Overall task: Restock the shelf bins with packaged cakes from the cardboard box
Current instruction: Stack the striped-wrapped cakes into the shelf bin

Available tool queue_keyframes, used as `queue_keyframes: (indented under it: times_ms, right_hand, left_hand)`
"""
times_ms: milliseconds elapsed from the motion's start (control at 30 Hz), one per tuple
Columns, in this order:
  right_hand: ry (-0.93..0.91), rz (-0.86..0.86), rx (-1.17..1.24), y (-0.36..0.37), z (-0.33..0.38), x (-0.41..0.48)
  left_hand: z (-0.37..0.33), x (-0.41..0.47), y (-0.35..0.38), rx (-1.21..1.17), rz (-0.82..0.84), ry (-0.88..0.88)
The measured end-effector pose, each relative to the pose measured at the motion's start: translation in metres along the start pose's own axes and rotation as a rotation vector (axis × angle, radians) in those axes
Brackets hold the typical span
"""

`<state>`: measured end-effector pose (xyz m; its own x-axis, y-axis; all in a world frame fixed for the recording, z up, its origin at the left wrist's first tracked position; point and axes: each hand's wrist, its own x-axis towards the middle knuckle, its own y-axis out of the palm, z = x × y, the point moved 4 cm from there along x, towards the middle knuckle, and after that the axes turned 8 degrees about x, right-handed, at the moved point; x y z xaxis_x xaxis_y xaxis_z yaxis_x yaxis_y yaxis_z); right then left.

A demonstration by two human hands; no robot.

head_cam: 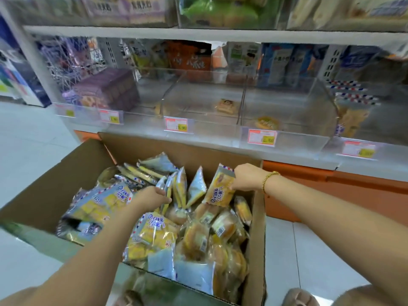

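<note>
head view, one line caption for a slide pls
Right hand holds a cake pack over the box, left hand reaches among the packs, near-empty bins above.

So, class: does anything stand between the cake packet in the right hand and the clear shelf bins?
Only the bins' clear front wall, just beyond the cardboard box; the packet in the right hand must go over it. Nothing else visible blocks the way.

Pale glossy tiled floor [28, 140] with faint grout lines spreads left and right under even, bright light. A long white metal shelf board [198, 35] runs overhead above an orange base panel [331, 188]. A blurred blue-and-white cabinet [24, 85] stands far left.
</note>
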<state>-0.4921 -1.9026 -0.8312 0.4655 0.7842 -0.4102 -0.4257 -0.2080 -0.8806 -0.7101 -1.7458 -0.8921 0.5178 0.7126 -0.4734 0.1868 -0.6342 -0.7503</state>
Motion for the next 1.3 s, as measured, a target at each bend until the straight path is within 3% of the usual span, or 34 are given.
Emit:
queue_keyframes:
  times_ms: [100, 200, 533, 667, 767, 900, 1033, 1200, 1300]
  right_hand:
    - [0.283, 0.188, 0.579, 0.012, -0.014, 0.020]
    - [0.436, 0.142, 1.033, 0.026, -0.018, 0.041]
    - [0.668, -0.036, 1.429, 0.073, -0.047, 0.092]
    - [0.641, -0.026, 1.472, 0.089, -0.044, 0.100]
    - [0.521, -0.075, 1.366, 0.082, -0.038, 0.091]
    - [0.194, -0.227, 0.842, 0.021, -0.024, 0.052]
    - [0.028, -0.326, 0.626, -0.042, -0.024, -0.004]
    - [0.035, -0.379, 0.891, -0.059, -0.058, -0.052]
    - [0.032, -0.382, 1.057, -0.058, -0.067, -0.068]
  left_hand:
    - [-0.010, 0.010, 0.020, -0.153, -0.099, 0.026]
    - [-0.031, 0.030, 0.042, -0.269, -0.103, 0.044]
    - [-0.085, 0.106, 0.060, -0.165, -0.080, 0.068]
    - [-0.080, 0.131, 0.056, -0.161, 0.026, -0.023]
    - [-0.080, 0.137, 0.060, -0.096, 0.119, -0.053]
    - [-0.083, 0.136, 0.060, -0.045, 0.105, -0.068]
    - [-0.086, 0.121, 0.055, 0.092, -0.042, -0.040]
    - [-0.086, 0.089, 0.045, 0.259, -0.233, 0.027]
    - [-0.077, 0.075, 0.025, 0.218, -0.281, 0.029]
